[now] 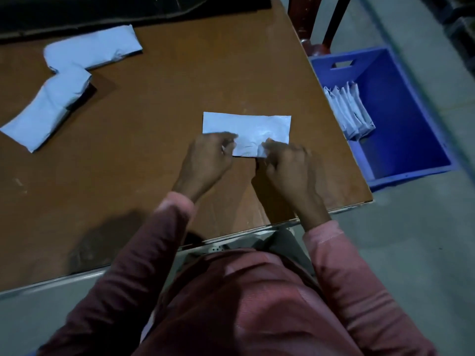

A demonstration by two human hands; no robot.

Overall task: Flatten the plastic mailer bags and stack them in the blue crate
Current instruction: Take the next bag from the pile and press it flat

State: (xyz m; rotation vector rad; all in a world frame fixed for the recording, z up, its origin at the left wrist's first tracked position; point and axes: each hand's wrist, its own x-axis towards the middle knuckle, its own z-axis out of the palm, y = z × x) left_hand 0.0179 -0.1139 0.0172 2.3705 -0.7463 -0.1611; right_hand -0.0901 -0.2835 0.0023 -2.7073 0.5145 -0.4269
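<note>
A white mailer bag (253, 129) lies on the brown table (167, 98). The left hand (208, 163) and the right hand (288, 168) both pinch its near edge with curled fingers. The blue crate (401, 119) sits on the floor by the table, with bags (349, 111) standing inside. More bags (66, 80) lie far left

A maroon long-sleeved top (257, 309) — ribbed, with paler pink cuffs (177, 202).
</note>
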